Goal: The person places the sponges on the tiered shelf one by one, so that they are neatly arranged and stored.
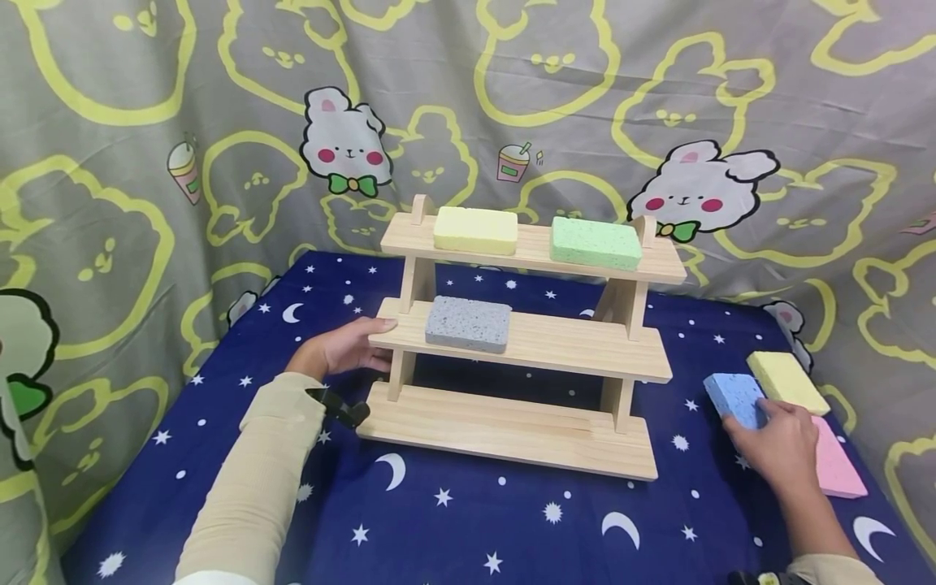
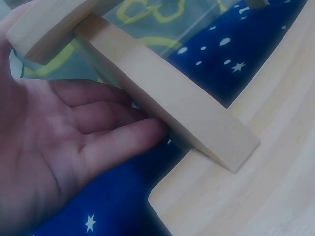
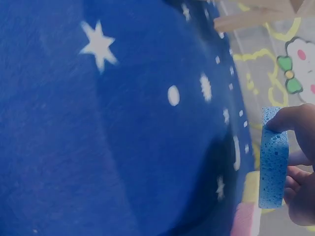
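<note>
A three-tier wooden shelf (image 1: pixel 578 341) stands on the star-patterned cloth. My left hand (image 1: pixel 354 345) grips the left end of its middle board, thumb on top and fingers underneath. The left wrist view shows those fingers (image 2: pixel 123 140) against the upright support (image 2: pixel 167 93). Off to the right, my right hand (image 1: pixel 782 443) pinches a blue sponge (image 1: pixel 734 398) between thumb and fingers. In the right wrist view the blue sponge (image 3: pixel 273 162) is seen edge-on, with pitted sides. Beside that hand lie a yellow sponge (image 1: pixel 790 380) and a pink sponge (image 1: pixel 837 463), the pink one partly hidden.
On the top board sit a pale yellow sponge (image 1: pixel 475 231) and a green sponge (image 1: pixel 595 244). A grey sponge (image 1: pixel 468 325) rests on the middle board, left of centre. Behind the table hangs a grey curtain (image 1: pixel 439 49) with cartoon prints. Dark blue cloth (image 1: pixel 409 528) covers the table.
</note>
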Demonstrator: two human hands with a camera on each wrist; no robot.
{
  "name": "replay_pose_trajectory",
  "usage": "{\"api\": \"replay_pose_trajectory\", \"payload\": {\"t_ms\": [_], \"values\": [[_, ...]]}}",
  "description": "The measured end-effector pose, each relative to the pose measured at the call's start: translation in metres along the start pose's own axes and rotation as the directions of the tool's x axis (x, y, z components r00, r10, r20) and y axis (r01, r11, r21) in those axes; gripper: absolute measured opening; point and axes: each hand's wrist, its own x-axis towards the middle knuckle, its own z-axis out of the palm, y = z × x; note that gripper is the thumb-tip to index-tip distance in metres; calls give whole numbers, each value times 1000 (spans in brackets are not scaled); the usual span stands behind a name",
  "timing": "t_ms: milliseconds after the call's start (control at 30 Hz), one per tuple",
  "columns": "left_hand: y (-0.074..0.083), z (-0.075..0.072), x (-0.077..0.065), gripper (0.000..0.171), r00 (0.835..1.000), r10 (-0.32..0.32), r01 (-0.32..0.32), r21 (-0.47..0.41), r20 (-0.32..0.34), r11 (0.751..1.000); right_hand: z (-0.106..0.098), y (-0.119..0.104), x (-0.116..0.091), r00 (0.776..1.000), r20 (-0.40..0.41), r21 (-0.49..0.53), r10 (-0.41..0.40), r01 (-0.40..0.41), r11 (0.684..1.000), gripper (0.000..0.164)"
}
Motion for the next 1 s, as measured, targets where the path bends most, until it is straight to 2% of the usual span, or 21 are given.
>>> {"api": "replay_pose_trajectory", "payload": {"t_ms": [233,433,733,1000], "values": [[1,0,-1,65,1000,2,-2,-2,0,1000,-15,-24,3,1000,-9,36,-27,27,999,58],[1,1,-1,64,1000,0,0,-7,-4,1000,-28,-45,3,997,-56,82,-54,59,995,58],[1,1,-1,64,1000,2,-2,-9,-9,1000,-44,-70,4,991,-87,94,-106,114,989,56],[0,0,0,65,1000,3,-3,-10,-4,1000,-50,-90,5,992,-13,69,-128,129,989,60]]}}
